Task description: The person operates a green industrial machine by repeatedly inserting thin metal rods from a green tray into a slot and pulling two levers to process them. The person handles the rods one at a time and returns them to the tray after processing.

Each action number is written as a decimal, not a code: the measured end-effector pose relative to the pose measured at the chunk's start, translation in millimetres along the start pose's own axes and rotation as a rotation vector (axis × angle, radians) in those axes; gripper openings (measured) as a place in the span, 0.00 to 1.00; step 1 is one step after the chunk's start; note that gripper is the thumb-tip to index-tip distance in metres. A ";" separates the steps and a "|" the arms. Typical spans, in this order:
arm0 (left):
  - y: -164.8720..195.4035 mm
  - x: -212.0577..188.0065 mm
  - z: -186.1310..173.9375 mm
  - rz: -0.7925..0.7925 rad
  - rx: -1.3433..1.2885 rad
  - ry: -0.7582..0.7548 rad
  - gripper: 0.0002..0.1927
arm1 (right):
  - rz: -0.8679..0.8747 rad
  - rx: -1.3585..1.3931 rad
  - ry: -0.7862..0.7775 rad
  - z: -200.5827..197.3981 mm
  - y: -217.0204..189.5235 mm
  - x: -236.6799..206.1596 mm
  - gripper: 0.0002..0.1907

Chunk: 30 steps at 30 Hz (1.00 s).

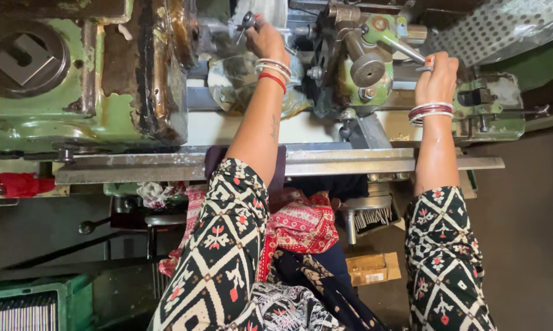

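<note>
The left hand [266,38] is closed around a small metal crank handle [247,22] just left of the green tool post [365,64]. The right hand [437,76] is clamped on a long steel lever [407,50] jutting from the tool post's right side. Below the tool post runs a flat steel rail [350,162].

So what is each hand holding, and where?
Left hand grips a small crank handle by its knob. Right hand grips the lever at its end.
</note>
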State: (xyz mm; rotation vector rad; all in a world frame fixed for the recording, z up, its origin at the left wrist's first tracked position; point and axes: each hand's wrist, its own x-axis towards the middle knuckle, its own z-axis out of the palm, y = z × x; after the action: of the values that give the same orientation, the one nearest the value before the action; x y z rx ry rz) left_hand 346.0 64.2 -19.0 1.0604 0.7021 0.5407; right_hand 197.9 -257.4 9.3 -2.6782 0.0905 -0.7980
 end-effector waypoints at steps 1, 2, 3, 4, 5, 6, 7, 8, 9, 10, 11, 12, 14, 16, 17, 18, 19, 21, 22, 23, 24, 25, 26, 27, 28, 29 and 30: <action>-1.5 0.6 0.4 0.024 -0.023 -0.014 0.19 | -0.005 -0.009 -0.003 0.4 0.2 -0.7 0.08; -2.7 1.0 0.2 0.048 -0.048 -0.029 0.19 | -0.010 -0.019 -0.003 0.6 0.6 -1.1 0.09; -3.3 1.3 0.0 0.073 -0.074 -0.044 0.19 | -0.015 -0.030 -0.002 0.8 0.9 -1.5 0.10; -4.0 1.9 -0.9 0.039 -0.066 -0.045 0.19 | -0.020 -0.036 0.001 0.6 1.3 -1.0 0.11; -4.3 2.1 -1.7 0.004 -0.057 -0.046 0.20 | -0.024 -0.042 0.004 0.6 1.4 -0.6 0.11; -4.3 2.5 -2.9 -0.033 -0.047 -0.044 0.20 | -0.028 -0.048 0.004 0.5 1.5 0.2 0.12; -4.2 2.7 -3.7 -0.036 -0.067 -0.048 0.20 | -0.022 -0.044 0.003 0.4 1.5 1.2 0.11; -4.0 3.2 -4.2 -0.038 -0.088 -0.053 0.20 | -0.016 -0.039 0.003 0.4 1.3 1.9 0.11; -3.6 3.5 -4.6 -0.040 -0.108 -0.058 0.19 | -0.010 -0.033 0.003 0.5 1.3 2.9 0.10; -3.1 3.8 -4.8 -0.031 -0.086 -0.046 0.20 | -0.010 -0.033 0.003 1.0 1.2 2.7 0.09; -2.4 4.1 -5.0 -0.022 -0.062 -0.035 0.20 | -0.010 -0.033 0.002 1.5 1.2 2.4 0.08; -1.4 4.2 -5.1 -0.012 -0.039 -0.024 0.20 | -0.010 -0.033 0.003 2.3 1.5 1.4 0.07; 0.6 3.5 -5.6 -0.016 0.018 -0.003 0.21 | -0.010 -0.034 0.006 3.7 2.9 -1.3 0.07; 2.2 1.6 -6.6 -0.015 0.029 -0.006 0.21 | -0.023 -0.039 -0.004 3.1 5.6 -1.8 0.08; 2.8 0.3 -7.0 -0.011 0.010 -0.019 0.21 | -0.036 -0.042 -0.015 0.8 7.0 0.3 0.08; 3.3 -0.8 -7.4 -0.006 -0.011 -0.032 0.21 | -0.051 -0.044 -0.025 -1.6 8.1 3.4 0.08; 3.5 -1.4 -7.8 -0.027 -0.014 -0.035 0.22 | -0.063 -0.090 -0.087 -5.4 9.8 8.6 0.07; 3.7 -0.4 -8.1 -0.068 -0.019 -0.039 0.23 | -0.091 -0.180 -0.212 -15.1 13.2 22.8 0.07; 3.7 1.7 -8.1 -0.064 0.035 -0.039 0.23 | 0.027 -0.141 -0.330 -19.1 12.3 28.9 0.09; 3.7 4.9 -8.0 -0.060 0.092 -0.040 0.24 | 0.148 -0.099 -0.448 -23.7 11.0 34.2 0.11; 3.3 8.5 -8.0 -0.058 0.152 -0.042 0.25 | 0.270 -0.058 -0.568 -26.8 8.4 35.6 0.14; 3.5 13.7 -8.0 -0.089 0.065 -0.039 0.25 | 0.198 -0.102 -0.459 -24.9 3.4 30.6 0.12; 3.6 19.2 -8.1 -0.125 -0.024 -0.036 0.25 | 0.125 -0.150 -0.349 -21.1 -2.3 22.4 0.11; 3.3 23.4 -8.9 -0.164 -0.116 -0.031 0.26 | 0.049 -0.202 -0.242 -18.9 -6.1 14.0 0.10; 3.1 26.1 -9.8 -0.115 -0.182 -0.052 0.26 | 0.046 -0.227 -0.193 -16.4 -8.9 4.4 0.10; 3.0 28.2 -10.3 -0.056 -0.250 -0.072 0.26 | 0.039 -0.244 -0.139 -11.4 -11.6 -4.7 0.10; 2.6 29.1 -10.9 0.004 -0.317 -0.093 0.26 | 0.032 -0.260 -0.085 -8.3 -11.5 -8.3 0.10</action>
State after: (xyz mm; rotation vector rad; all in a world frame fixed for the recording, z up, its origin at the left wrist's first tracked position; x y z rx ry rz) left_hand 357.1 92.1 -27.4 0.7846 0.5121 0.5804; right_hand 186.0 -247.9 15.4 -2.9423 0.2312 -0.7044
